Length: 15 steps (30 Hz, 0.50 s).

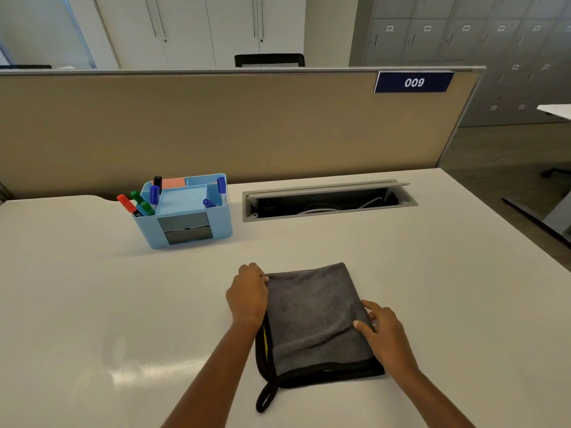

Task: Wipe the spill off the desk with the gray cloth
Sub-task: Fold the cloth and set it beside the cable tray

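Gripping the folded gray terry cloth mid-desk: my left hand pinches its far-left corner, my right hand presses its right edge. Judged soft, light, limp; bunch centrally before wiping.

Your white surface carries a folded gray cloth near you, a blue organizer farther back, and an open cable tray beside it.

Both arms reach forward. The left hand is curled with its knuckles up. The right hand lies flat with fingers spread.
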Each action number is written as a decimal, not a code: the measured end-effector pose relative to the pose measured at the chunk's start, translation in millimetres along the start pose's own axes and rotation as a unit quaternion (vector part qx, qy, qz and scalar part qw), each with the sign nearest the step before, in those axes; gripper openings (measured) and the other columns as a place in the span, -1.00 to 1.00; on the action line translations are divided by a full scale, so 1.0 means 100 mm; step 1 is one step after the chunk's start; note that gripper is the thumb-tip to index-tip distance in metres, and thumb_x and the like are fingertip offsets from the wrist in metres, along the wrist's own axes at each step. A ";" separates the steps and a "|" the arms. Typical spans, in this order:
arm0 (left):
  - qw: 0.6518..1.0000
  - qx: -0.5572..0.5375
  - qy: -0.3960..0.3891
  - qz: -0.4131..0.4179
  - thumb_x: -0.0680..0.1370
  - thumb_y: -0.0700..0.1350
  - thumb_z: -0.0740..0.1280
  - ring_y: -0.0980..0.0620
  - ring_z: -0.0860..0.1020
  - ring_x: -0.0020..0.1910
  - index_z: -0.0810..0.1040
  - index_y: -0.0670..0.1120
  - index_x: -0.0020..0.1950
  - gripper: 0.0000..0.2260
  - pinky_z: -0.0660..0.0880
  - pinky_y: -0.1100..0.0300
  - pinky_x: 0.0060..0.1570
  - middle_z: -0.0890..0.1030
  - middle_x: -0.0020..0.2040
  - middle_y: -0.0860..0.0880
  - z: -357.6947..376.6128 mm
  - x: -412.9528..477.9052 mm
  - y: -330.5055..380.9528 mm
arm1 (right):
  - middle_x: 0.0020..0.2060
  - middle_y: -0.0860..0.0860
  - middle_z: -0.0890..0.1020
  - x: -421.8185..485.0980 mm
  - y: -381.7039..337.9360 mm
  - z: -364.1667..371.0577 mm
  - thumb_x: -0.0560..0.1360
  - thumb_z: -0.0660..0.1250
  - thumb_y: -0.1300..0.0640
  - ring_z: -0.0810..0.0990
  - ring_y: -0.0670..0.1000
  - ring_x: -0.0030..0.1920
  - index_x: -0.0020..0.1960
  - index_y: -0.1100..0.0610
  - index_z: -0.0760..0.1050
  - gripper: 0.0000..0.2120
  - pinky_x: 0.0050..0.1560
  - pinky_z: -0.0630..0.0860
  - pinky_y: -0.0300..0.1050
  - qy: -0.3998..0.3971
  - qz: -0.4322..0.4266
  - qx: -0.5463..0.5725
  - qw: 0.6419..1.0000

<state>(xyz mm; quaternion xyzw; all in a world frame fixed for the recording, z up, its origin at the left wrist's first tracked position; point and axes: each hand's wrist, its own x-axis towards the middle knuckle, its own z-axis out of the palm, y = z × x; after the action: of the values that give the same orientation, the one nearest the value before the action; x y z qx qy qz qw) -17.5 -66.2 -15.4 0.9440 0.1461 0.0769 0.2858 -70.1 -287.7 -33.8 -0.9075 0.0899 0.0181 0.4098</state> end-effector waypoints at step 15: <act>0.996 -0.001 -0.036 -0.087 0.55 0.10 0.16 -0.17 0.54 0.03 0.35 -0.22 0.14 -0.61 0.47 0.05 -0.10 0.51 0.10 -0.22 0.14 -0.36 -0.05 | 0.17 0.14 0.45 -0.02 0.05 0.05 0.52 0.25 0.01 0.50 0.07 0.14 0.35 0.16 0.34 -0.56 0.11 0.46 -0.15 0.005 0.002 -0.067 0.998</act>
<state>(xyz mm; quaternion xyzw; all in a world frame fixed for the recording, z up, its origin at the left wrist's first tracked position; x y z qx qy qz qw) -49.7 -80.7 -31.9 0.9295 0.2170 0.0181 0.2976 -73.2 -286.6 -40.9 -0.9330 0.0920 0.0198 0.3473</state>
